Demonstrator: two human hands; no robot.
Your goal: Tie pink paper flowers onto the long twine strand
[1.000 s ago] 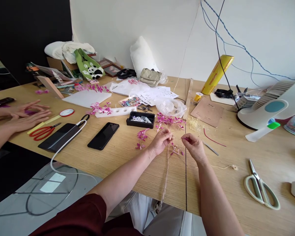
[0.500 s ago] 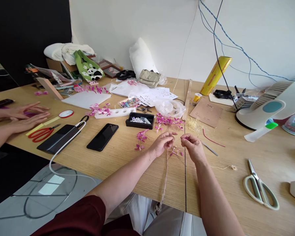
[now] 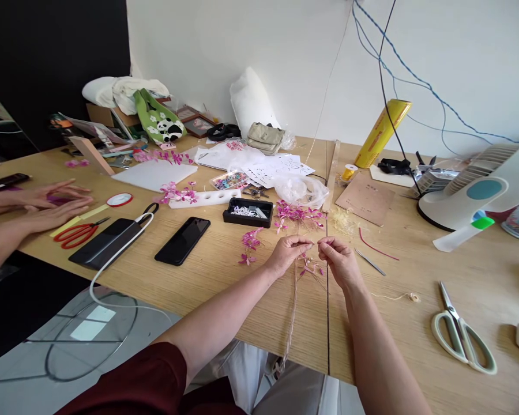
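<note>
My left hand point(image 3: 286, 255) is closed in a pinch just above the table, with the fingertips close to those of my right hand point(image 3: 339, 260). The right hand is pinched too. Whatever lies between the fingertips is too small to make out. Just below the hands lies a small sprig of pink flowers and buds point(image 3: 310, 267). A pale braided cord point(image 3: 291, 317) runs from there over the table edge towards my lap. Beyond the hands is a heap of pink flowers point(image 3: 300, 212), and another flower sprig point(image 3: 249, 245) lies left of my left hand.
Scissors point(image 3: 462, 331), tweezers point(image 3: 371, 262) and a white fan point(image 3: 467, 184) are on the right. A black tray point(image 3: 247, 219), a phone point(image 3: 182, 241) and red-handled pliers point(image 3: 75, 233) lie left. At far left are another person's hands point(image 3: 56, 207).
My left hand has gone from loosely parted fingers to a pinch, its fingertips moving right towards my right hand. The right hand stays pinched in nearly the same place.
</note>
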